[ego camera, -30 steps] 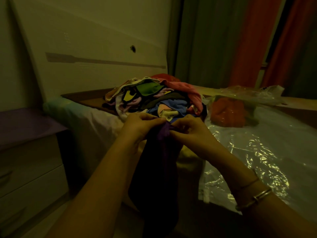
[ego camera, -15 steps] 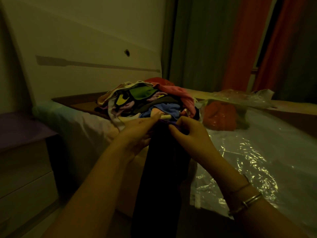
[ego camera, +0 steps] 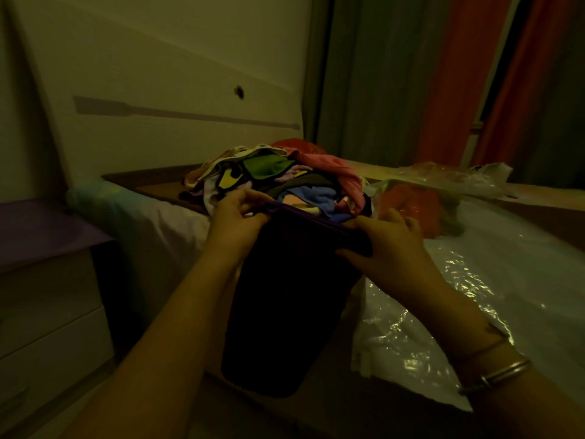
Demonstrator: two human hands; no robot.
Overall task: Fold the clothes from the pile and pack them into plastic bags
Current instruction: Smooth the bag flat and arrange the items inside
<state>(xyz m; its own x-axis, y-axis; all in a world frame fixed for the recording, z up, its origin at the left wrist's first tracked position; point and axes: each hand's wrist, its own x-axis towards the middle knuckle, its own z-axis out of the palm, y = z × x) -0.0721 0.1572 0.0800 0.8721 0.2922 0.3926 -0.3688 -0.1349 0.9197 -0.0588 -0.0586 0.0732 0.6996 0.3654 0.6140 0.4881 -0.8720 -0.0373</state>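
I am standing at the side of a bed (ego camera: 164,223) in a dim, yellow-tinted room, holding a dark purple garment (ego camera: 285,296) up in front of me by its top edge. My left hand (ego camera: 235,221) pinches the left corner of that edge, thumb over the cloth, and my right hand (ego camera: 384,245) grips the right corner, fingers curled around it; the garment hangs straight down between my forearms, below the edge of the bed. Just beyond my hands, on the bed, sits the pile of clothes (ego camera: 285,179), a mixed heap of pink, green, blue, yellow and white pieces, none of them folded as far as I can tell. To the right of the pile lies a clear plastic bag (ego camera: 414,210) that already holds something orange-red, and a large sheet of clear plastic (ego camera: 474,280) spreads over the bed beside my right arm. I judge the task to be at an early stage: one bag looks filled, this garment is only stretched out and not yet folded, and most of the pile is left. A bangle (ego camera: 493,373) circles my right wrist. No brand, label or writing is legible anywhere.
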